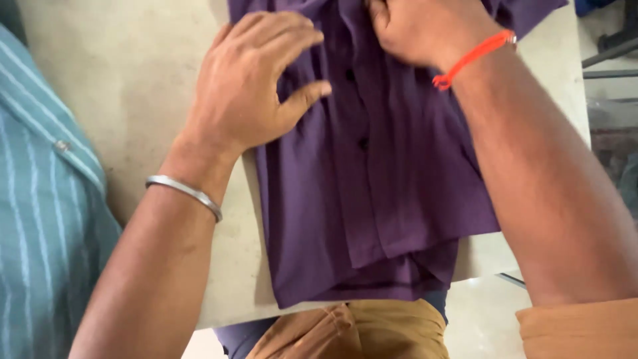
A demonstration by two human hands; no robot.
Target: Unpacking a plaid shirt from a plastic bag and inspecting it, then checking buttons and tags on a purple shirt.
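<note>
Overhead, the head view cuts off the purple shirt (pixel 399 173) at the top edge of the frame, so its collar is out of sight. The right hand (pixel 425 30) is also partly cropped there; its fingertips curl under into the cloth near the button strip, but whether they pinch a fold cannot be told. The lower hem hangs over the near edge of the pale table (pixel 133 86).

Left hand (pixel 249 83), centre-upper frame: palm down, pressed flat on the left half of the shirt, fingers slightly apart and bent, thumb extended toward the buttons. A silver bangle (pixel 185 194) sits on that wrist. The right forearm enters from the lower right and crosses the shirt diagonally; an orange thread band (pixel 473 58) circles the wrist.

At the left edge, a striped teal sleeve (pixel 40 213) of another person is visible. Tan fabric (pixel 352 332) appears at the bottom centre.
</note>
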